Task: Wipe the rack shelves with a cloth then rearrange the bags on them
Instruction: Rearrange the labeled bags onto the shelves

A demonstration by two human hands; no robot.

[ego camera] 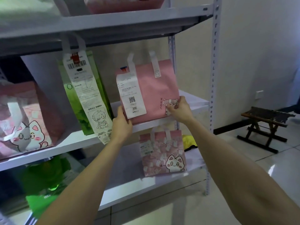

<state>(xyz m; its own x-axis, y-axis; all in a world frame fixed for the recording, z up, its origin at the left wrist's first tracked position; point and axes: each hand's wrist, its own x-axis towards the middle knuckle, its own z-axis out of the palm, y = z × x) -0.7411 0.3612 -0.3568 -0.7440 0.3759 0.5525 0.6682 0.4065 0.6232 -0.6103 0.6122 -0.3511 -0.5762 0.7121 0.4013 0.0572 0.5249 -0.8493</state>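
Observation:
A pink bag (152, 85) with white handles and a white receipt marked 366 stands on the middle shelf (194, 104) of a white metal rack. My left hand (121, 124) grips its lower left corner. My right hand (180, 109) holds its lower right side over the cat print. Left of it stands a green bag (84, 101) with a long white receipt hanging down. A pink cat bag (24, 120) sits at the far left of the same shelf. Another pink cat bag (162, 151) stands on the shelf below. A yellow cloth (189, 141) lies behind it.
A green bag (43, 184) sits on the lower shelf at left, and a pink bag (123, 4) on the top shelf. The rack's right upright (212, 95) stands beside a white wall. A dark folding stool (264, 127) stands on the tiled floor at right.

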